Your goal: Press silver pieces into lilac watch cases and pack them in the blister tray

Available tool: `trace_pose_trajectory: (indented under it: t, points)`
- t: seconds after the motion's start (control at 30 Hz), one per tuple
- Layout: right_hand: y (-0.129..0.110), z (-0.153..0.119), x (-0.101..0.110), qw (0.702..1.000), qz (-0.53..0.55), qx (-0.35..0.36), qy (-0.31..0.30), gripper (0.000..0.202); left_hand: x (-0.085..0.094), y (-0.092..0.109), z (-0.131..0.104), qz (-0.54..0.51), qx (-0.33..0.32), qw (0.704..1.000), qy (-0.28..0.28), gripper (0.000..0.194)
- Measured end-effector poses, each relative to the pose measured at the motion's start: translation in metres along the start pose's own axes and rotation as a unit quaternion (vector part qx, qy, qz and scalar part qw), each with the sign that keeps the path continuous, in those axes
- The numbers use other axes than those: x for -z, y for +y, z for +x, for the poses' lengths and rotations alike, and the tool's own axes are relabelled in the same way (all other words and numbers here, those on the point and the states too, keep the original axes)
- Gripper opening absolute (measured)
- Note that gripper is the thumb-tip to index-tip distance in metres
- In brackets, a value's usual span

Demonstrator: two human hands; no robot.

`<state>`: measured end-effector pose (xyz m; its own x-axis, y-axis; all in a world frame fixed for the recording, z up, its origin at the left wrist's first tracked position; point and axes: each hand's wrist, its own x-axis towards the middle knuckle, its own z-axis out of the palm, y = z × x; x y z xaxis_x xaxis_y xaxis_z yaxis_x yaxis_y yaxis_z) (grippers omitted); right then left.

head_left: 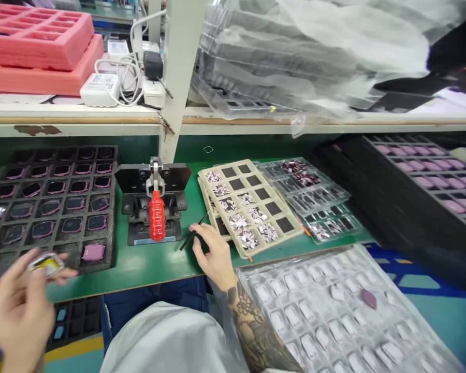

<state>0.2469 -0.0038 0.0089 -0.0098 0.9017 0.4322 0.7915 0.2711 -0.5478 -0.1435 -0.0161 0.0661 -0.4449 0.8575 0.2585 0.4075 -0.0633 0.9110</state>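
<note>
At the lower left, my left hand (pixel 23 311) is closed around a small watch case (pixel 49 264) with a silver rim and a yellow patch inside. It is held just in front of a black foam tray (pixel 112 217) of similar purple-rimmed watch cases. My right hand (pixel 215 254) pinches thin black tweezers (pixel 187 240) above the green bench. Between the hands stands a toggle clamp fixture with a red handle (pixel 157 216). Right of it, a beige compartment tray (pixel 236 181) carries piles of small silvery pieces. A lone purple case (pixel 93 252) sits in the foam tray's near corner.
Clear plastic trays (pixel 318 191) with small parts lie behind the beige tray. A large blister tray (pixel 368 299) of pale pieces is at the lower right. Black trays (pixel 357 207) stand tilted at right. Above runs a shelf (pixel 112 113) with pink foam (pixel 77 49) and cables.
</note>
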Motion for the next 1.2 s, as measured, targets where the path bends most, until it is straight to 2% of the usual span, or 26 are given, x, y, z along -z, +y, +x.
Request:
trace_pose_trajectory:
  t: [0.03,0.07,0.13,0.17,0.23,0.33,0.43,0.57,0.77,1.0,1.17,1.2]
  points:
    - [0.000,-0.002,0.002,0.998,0.024,0.042,0.042,0.034,-0.018,0.012,-0.011,-0.039,0.028,0.999,-0.025,0.045]
    - [-0.002,-0.003,0.003,0.994,0.043,0.073,0.076,0.037,-0.037,0.021,-0.022,-0.092,0.060,0.991,-0.079,0.044]
    - [-0.011,-0.006,0.005,0.986,0.075,0.087,0.121,0.043,-0.072,0.033,-0.039,-0.190,0.125,0.955,-0.191,0.046]
    - [-0.019,-0.007,0.006,0.982,0.094,0.076,0.143,0.045,-0.088,0.036,-0.045,-0.227,0.147,0.934,-0.233,0.047]
    - [-0.035,-0.010,0.007,0.971,0.140,0.037,0.188,0.044,-0.114,0.037,-0.056,-0.266,0.171,0.906,-0.280,0.049]
    - [-0.058,-0.012,0.007,0.945,0.253,-0.045,0.204,0.033,-0.135,0.036,-0.066,-0.275,0.182,0.895,-0.302,0.050]
    - [-0.069,-0.011,0.004,0.921,0.345,-0.090,0.156,0.023,-0.140,0.039,-0.071,-0.263,0.184,0.897,-0.304,0.051]
    - [-0.069,-0.008,-0.004,0.912,0.383,-0.081,0.125,0.022,-0.137,0.045,-0.074,-0.233,0.165,0.902,-0.324,0.052]
    - [-0.069,-0.007,-0.012,0.908,0.393,-0.082,0.118,0.023,-0.134,0.042,-0.074,-0.206,0.142,0.908,-0.336,0.054]
    - [-0.068,-0.002,-0.012,0.909,0.392,-0.115,0.085,0.011,-0.131,0.037,-0.070,-0.155,0.094,0.926,-0.331,0.053]
    - [-0.067,-0.003,-0.018,0.923,0.368,-0.034,0.109,0.020,-0.130,0.033,-0.068,-0.125,0.074,0.934,-0.325,0.050]
    - [-0.068,-0.002,-0.019,0.923,0.368,-0.038,0.110,0.019,-0.130,0.032,-0.067,-0.123,0.071,0.936,-0.322,0.048]
